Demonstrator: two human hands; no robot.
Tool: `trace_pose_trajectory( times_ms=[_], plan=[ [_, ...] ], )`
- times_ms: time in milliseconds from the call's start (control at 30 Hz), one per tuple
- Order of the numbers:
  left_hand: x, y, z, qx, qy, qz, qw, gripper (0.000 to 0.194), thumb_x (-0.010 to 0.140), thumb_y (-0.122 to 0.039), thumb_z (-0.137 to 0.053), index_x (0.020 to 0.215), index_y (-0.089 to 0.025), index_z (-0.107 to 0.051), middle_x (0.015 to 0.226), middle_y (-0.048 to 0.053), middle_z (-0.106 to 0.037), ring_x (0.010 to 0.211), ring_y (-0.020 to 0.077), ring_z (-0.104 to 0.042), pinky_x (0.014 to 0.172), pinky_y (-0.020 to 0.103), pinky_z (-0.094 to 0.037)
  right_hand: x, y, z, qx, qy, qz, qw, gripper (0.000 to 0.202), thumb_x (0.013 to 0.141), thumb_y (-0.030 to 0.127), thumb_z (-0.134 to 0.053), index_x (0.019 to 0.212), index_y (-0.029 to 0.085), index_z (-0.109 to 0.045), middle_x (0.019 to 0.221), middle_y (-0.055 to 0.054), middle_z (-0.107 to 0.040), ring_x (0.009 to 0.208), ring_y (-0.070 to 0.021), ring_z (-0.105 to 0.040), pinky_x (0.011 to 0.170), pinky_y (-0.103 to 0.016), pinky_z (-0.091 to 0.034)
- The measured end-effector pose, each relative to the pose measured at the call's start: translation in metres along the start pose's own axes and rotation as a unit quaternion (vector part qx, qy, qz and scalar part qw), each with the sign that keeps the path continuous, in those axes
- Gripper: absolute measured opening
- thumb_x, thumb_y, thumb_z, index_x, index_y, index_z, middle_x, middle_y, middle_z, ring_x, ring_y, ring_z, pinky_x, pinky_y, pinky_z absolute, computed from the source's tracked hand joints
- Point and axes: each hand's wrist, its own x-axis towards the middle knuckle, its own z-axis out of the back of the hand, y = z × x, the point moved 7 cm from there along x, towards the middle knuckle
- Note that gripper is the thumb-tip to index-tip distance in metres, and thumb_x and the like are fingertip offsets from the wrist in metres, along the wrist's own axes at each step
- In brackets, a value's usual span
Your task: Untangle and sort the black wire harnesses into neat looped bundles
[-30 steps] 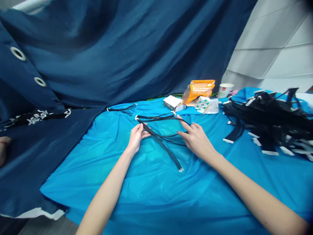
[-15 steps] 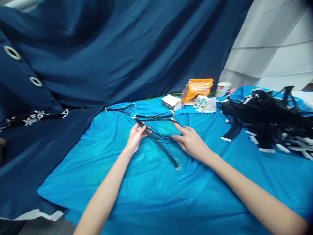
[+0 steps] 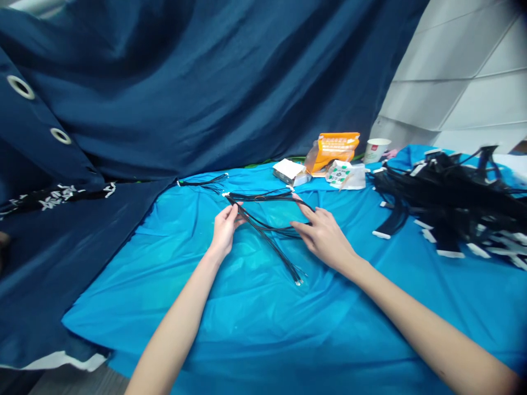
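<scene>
Near the middle of the blue-covered tabletop (image 3: 239, 329), the black wires (image 3: 265, 240) are fanning out from a white connector (image 3: 226, 195), with one group slanting down toward the person and its pale tips (image 3: 298, 282) lying on the cover; just below the connector, the left hand (image 3: 224, 230) is holding the black wires, its fingers pinching them between thumb and fingertips; at their right side, the right hand (image 3: 325, 236) is reaching over other strands, its thumb and index finger standing apart while the strands are running in beneath the hand, and whether the remaining fingers are gripping them, one cannot tell. Beyond the black wires and to their left, a smaller wire bundle (image 3: 201, 182) is lying on the cover; behind them and to the right, a small box (image 3: 289, 171), an orange pouch (image 3: 336, 149), a white-and-green packet (image 3: 345, 175) and a paper cup (image 3: 376, 150) are standing or lying in a loose row; well to their right, a pile of black cables (image 3: 453, 192) with white ends is spreading out; far to their left, more dark cables (image 3: 61, 198) with white ends are resting on dark blue cloth (image 3: 102, 241); behind them all, a dark blue curtain (image 3: 226, 82) is hanging in folds.
</scene>
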Motion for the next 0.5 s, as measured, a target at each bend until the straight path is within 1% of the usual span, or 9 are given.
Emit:
trace_pose_trajectory(
  times_ms=[100, 200, 333, 433, 500],
  plan=[
    [0.002, 0.000, 0.003, 0.029, -0.015, -0.030, 0.999, 0.027, 0.075, -0.036, -0.059, 0.089, -0.013, -0.063, 0.076, 0.004, -0.062, 0.070, 0.0118, -0.058, 0.065, 0.023, -0.048, 0.000, 0.001, 0.000, -0.005, 0.001, 0.006, 1.000, 0.026, 0.088, 0.018, -0.044, 0.100, 0.023, -0.067, 0.144, -0.009, -0.032, 0.096, -0.0230, -0.054, 0.092, -0.043, -0.036],
    [0.003, 0.001, 0.003, 0.039, -0.019, -0.034, 0.998, 0.026, 0.078, -0.035, -0.055, 0.090, -0.014, -0.062, 0.073, 0.002, -0.060, 0.069, 0.0117, -0.057, 0.064, 0.023, -0.047, -0.001, -0.001, -0.003, 0.006, 0.009, 0.002, 1.000, 0.027, 0.089, 0.020, -0.043, 0.101, 0.024, -0.067, 0.145, -0.010, -0.031, 0.096, -0.0225, -0.055, 0.091, -0.042, -0.036],
    [0.005, 0.002, 0.008, 0.088, -0.039, -0.045, 0.994, 0.025, 0.082, -0.035, -0.050, 0.090, -0.014, -0.061, 0.073, 0.002, -0.060, 0.068, 0.0117, -0.056, 0.062, 0.022, -0.045, -0.001, -0.005, -0.005, 0.007, 0.016, -0.010, 1.000, 0.027, 0.088, 0.019, -0.044, 0.102, 0.024, -0.067, 0.142, -0.011, -0.036, 0.095, -0.0229, -0.056, 0.090, -0.042, -0.037],
    [0.004, -0.004, 0.012, 0.156, -0.055, -0.084, 0.983, 0.025, 0.083, -0.038, -0.047, 0.078, -0.016, -0.058, 0.068, 0.001, -0.058, 0.064, 0.0123, -0.054, 0.060, 0.022, -0.044, -0.001, -0.008, -0.005, -0.001, 0.019, -0.019, 1.000, 0.027, 0.088, 0.020, -0.044, 0.102, 0.023, -0.067, 0.140, -0.012, -0.039, 0.095, -0.0238, -0.056, 0.090, -0.042, -0.036],
    [0.001, -0.011, 0.012, 0.220, -0.063, -0.128, 0.965, 0.027, 0.083, -0.039, -0.048, 0.068, -0.017, -0.054, 0.062, 0.000, -0.056, 0.060, 0.0121, -0.052, 0.060, 0.022, -0.042, -0.001, -0.011, -0.003, -0.003, 0.016, -0.028, 0.999, 0.027, 0.089, 0.021, -0.044, 0.102, 0.023, -0.067, 0.138, -0.012, -0.040, 0.095, -0.0240, -0.056, 0.089, -0.042, -0.037]
  ],
)
